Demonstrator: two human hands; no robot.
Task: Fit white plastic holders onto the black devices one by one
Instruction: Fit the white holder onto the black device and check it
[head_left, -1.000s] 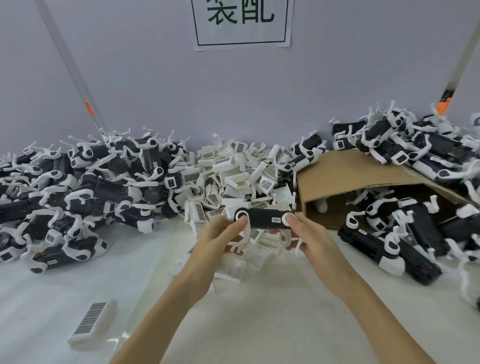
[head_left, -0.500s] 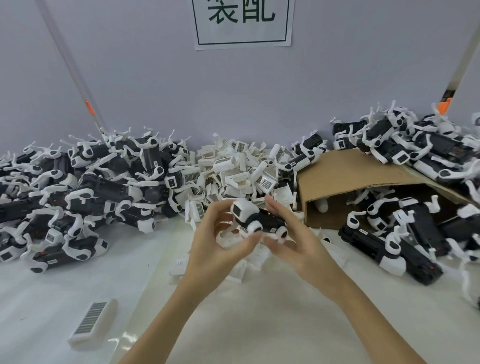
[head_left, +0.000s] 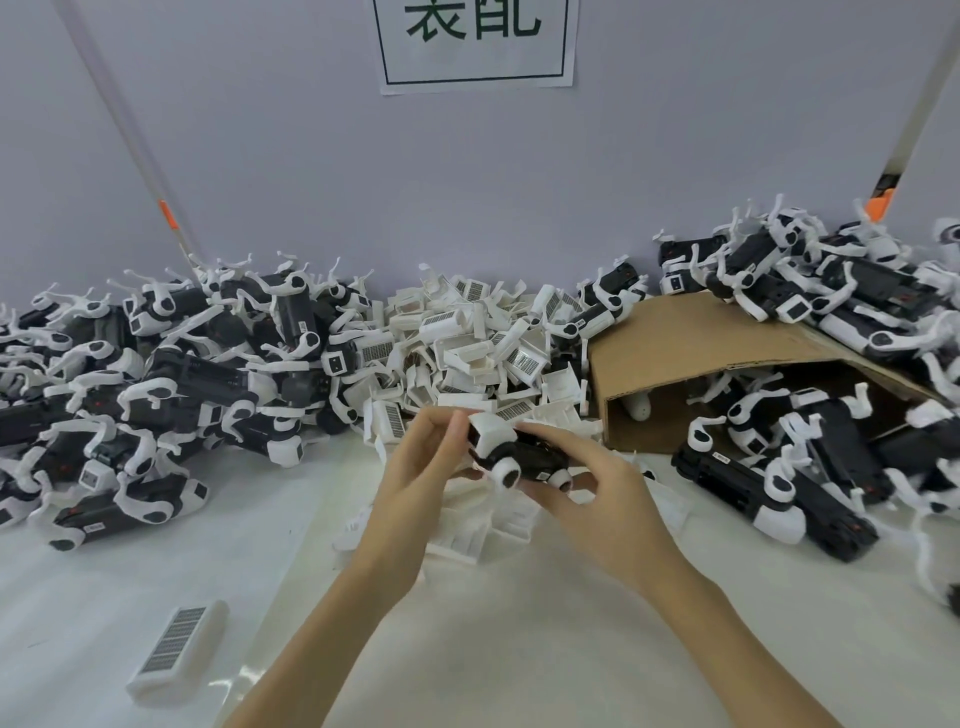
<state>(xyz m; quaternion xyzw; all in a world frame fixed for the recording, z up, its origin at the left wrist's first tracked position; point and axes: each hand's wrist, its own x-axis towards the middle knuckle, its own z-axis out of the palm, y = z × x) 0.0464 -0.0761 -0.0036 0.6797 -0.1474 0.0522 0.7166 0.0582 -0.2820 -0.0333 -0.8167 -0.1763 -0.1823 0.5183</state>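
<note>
**Device held over the loose holders**

Left of the cardboard box (head_left: 691, 338), we saw our left hand (head_left: 415, 478) pinching a white holder (head_left: 491, 434) on the near end of the black device (head_left: 535, 457). Our right hand (head_left: 597, 493), also left of the box, curled around the device's body, hiding most of it. We couldn't tell whether the holder was fully seated. The box's right end was buried under assembled units (head_left: 831, 291).

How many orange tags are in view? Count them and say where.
2. One orange tag sits on the slanted rod at left, above the left pile of devices; the other on the rod at far right, above the right pile. The piles may hide more.
</note>
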